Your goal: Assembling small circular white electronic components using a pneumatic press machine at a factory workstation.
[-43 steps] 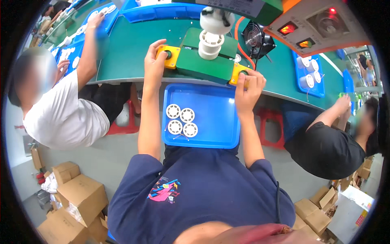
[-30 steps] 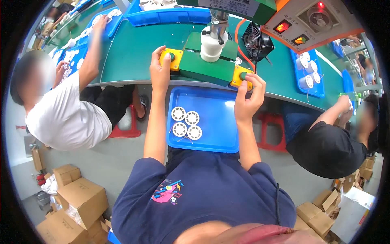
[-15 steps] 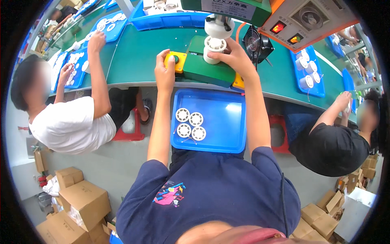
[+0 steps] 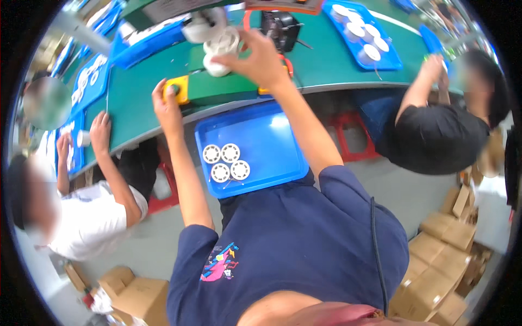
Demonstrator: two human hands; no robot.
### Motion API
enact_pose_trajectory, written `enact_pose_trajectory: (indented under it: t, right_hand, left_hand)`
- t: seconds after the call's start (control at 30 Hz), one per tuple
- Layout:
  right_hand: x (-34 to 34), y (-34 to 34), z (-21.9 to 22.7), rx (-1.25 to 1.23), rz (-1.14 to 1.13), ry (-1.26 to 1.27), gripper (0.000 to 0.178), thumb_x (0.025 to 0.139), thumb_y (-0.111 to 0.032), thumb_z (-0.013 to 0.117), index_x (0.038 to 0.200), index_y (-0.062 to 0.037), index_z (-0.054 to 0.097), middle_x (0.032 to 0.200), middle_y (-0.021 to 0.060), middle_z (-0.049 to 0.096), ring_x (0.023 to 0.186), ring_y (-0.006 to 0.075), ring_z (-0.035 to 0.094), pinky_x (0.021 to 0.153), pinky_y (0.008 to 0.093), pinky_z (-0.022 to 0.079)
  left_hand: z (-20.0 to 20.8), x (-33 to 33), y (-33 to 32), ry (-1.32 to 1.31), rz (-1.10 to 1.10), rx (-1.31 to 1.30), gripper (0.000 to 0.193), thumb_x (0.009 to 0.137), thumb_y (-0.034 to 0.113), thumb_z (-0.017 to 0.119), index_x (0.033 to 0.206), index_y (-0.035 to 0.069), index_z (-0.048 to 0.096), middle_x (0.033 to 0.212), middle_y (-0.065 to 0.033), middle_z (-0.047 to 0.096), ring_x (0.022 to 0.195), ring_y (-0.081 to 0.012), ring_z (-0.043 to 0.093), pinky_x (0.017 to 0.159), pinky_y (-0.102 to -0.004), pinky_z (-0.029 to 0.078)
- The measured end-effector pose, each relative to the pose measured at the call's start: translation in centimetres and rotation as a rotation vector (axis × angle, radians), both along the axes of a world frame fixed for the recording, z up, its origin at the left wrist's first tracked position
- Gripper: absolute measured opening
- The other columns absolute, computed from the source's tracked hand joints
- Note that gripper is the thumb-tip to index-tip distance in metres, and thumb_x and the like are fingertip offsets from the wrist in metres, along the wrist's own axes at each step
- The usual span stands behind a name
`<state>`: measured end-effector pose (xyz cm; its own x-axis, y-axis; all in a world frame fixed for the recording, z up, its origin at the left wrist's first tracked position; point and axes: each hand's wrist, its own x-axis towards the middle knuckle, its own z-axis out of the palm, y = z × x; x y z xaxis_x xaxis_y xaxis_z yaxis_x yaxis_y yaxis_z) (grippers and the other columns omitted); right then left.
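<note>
My left hand (image 4: 169,111) holds the left side of a yellow button box (image 4: 177,90), its thumb by the dark round button. My right hand (image 4: 262,61) has its thumb across the front of a white plastic spool-like part (image 4: 216,66) and its fingers behind it. This part stands on the green machine base (image 4: 224,88), right beneath the white press head (image 4: 204,27). A blue tray (image 4: 266,144) lies before me at the table's edge. Several white slotted round parts (image 4: 230,153) with thin wires sit in its left half.
A black fan (image 4: 280,31) stands behind my right hand. A blue tray of white cups (image 4: 370,53) is at the right, a large blue bin (image 4: 147,46) at the back left. Co-workers sit on both sides, and red stools (image 4: 353,136) and cardboard boxes (image 4: 138,299) stand on the floor.
The whole view has swung, so the bench appears higher and further left. Both my hands keep their places at the box and the white part. The left co-worker's raised hand has come down.
</note>
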<state>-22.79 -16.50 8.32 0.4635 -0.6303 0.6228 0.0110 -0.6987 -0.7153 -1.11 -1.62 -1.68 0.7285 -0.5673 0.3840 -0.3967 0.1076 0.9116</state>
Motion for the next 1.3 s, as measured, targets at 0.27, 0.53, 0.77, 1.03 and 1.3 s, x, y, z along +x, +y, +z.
enact_pose_trajectory:
  t: [0.27,0.53,0.77,1.03,1.3]
  right_hand:
    - [-17.8,-0.6,-6.2,0.215,-0.72,-0.25,0.052,0.08,-0.024,0.089,0.119,0.0014,0.064,0.114,0.0139,0.058,0.106,0.0279,0.059,0.096,0.042,0.047]
    - [-24.5,-12.7,-9.3,0.06,-1.114,0.126,0.07,0.074,-0.043,0.09,0.116,0.0079,0.064,0.121,0.0244,0.058,0.112,0.0388,0.059,0.1,0.0469,0.047]
    - [-25.1,-18.5,-9.5,-0.304,-1.099,0.35,0.075,0.069,-0.053,0.091,0.111,0.006,0.071,0.113,0.0221,0.074,0.107,0.0367,0.071,0.094,0.0467,0.054]
    - [-15.6,5.5,-10.2,0.246,-0.501,0.217,0.03,0.094,-0.011,0.069,0.122,0.0008,0.067,0.115,0.0138,0.07,0.098,0.0238,0.069,0.09,0.0342,0.054]
    - [-7.3,13.3,-17.4,0.174,0.41,0.708,0.06,0.085,-0.013,0.076,0.142,-0.0108,0.057,0.141,0.0115,0.061,0.119,0.0287,0.057,0.104,0.0393,0.046]
  left_hand:
    - [1.0,-1.2,0.6,-0.069,0.07,-0.013,0.04,0.104,0.023,0.056,0.133,-0.004,0.058,0.13,-0.0164,0.062,0.121,-0.024,0.058,0.107,-0.0349,0.043]
    - [0.1,-0.6,1.1,0.011,0.048,0.002,0.039,0.104,0.025,0.057,0.131,-0.003,0.06,0.127,-0.0151,0.063,0.118,-0.0233,0.059,0.105,-0.0347,0.044]
    - [-0.1,0.8,-0.1,-0.079,0.04,-0.047,0.04,0.096,0.022,0.067,0.129,-0.001,0.063,0.126,-0.0153,0.065,0.116,-0.0242,0.061,0.103,-0.035,0.046]
    - [0.9,-0.5,0.8,0.04,0.062,-0.028,0.036,0.102,0.023,0.058,0.126,-0.004,0.061,0.113,-0.0109,0.067,0.103,-0.018,0.063,0.093,-0.0302,0.05]
    - [0.7,-0.4,0.3,0.008,0.057,-0.051,0.036,0.102,0.024,0.058,0.126,-0.004,0.062,0.114,-0.0119,0.067,0.104,-0.0186,0.062,0.094,-0.0307,0.049]
